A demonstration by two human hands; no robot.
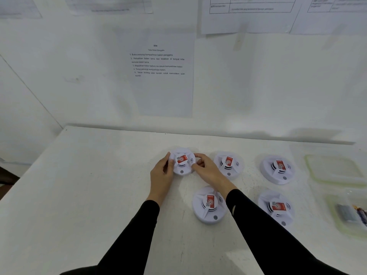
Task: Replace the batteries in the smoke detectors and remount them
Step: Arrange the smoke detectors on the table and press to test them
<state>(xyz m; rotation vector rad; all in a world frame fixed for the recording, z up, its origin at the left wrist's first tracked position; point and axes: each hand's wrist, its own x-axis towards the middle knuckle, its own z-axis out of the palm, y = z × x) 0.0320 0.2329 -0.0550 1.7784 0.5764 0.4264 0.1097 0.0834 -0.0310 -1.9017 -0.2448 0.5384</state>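
Observation:
Several round white smoke detectors with red labels lie on the white table (89,185). The far left detector (182,161) is gripped from both sides: my left hand (161,175) holds its left rim and my right hand (206,167) holds its right rim. Another detector (228,164) sits just right of it, and a third (278,169) lies farther right. Two more sit nearer me, one (209,204) between my forearms and one (277,207) to the right of my right sleeve.
At the right edge stands a clear plastic container (335,171) with a greenish rim. In front of it another container (349,215) holds batteries. Printed instruction sheets (162,76) hang on the wall behind the table.

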